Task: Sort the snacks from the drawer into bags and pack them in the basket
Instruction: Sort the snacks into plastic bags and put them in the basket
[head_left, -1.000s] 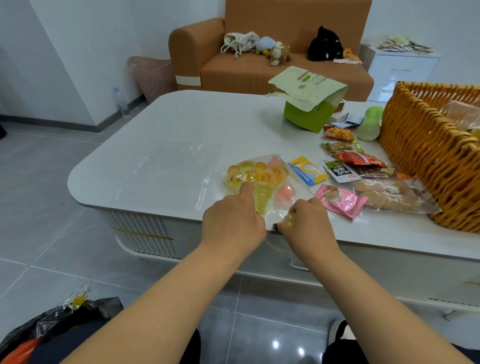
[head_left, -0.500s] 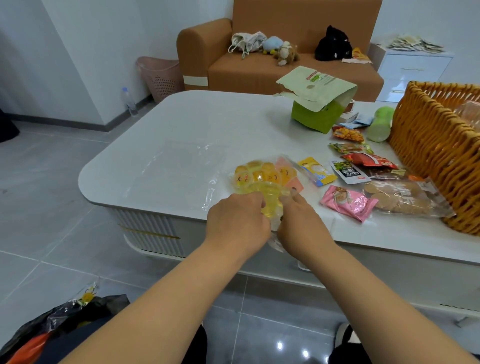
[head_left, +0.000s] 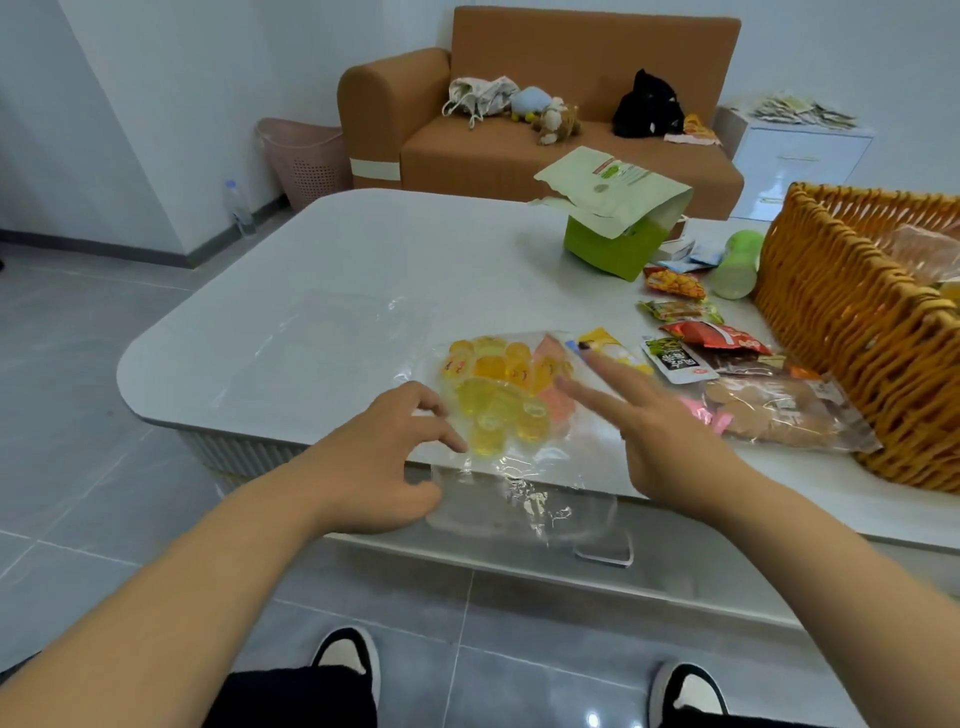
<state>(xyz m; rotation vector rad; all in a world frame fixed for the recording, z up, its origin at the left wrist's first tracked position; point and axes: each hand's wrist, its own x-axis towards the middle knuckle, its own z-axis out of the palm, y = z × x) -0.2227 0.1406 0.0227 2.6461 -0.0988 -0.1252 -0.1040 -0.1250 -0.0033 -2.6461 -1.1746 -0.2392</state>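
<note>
lying at the near edge of the white table (head_left: 332, 270) is one clear plastic bag (head_left: 519, 410) packed with jelly cups (head_left: 498, 395), roughly a dozen yellow and orange ones plus two pink, though the exact number is hard to tell through the film. the bag's long axis runs from the near edge toward the far side, its open, crumpled mouth hanging over the edge toward the person and its filled end pointing away. both hands hover over it, holding nothing: the left hand (head_left: 384, 462) at the bag's left, fingers loosely bent and apart, the right hand (head_left: 660, 436) at its right, fingers straight and spread. a second, flat clear bag (head_left: 332, 343) lies to the left. right of the jelly bag sit one yellow sachet (head_left: 613, 348), one pink packet (head_left: 706, 415) partly hidden by the right hand, one bag of biscuits (head_left: 779, 410), and a few small wrapped snacks farther back. one woven basket (head_left: 841, 332) stands at the right, just beside the biscuits.
</note>
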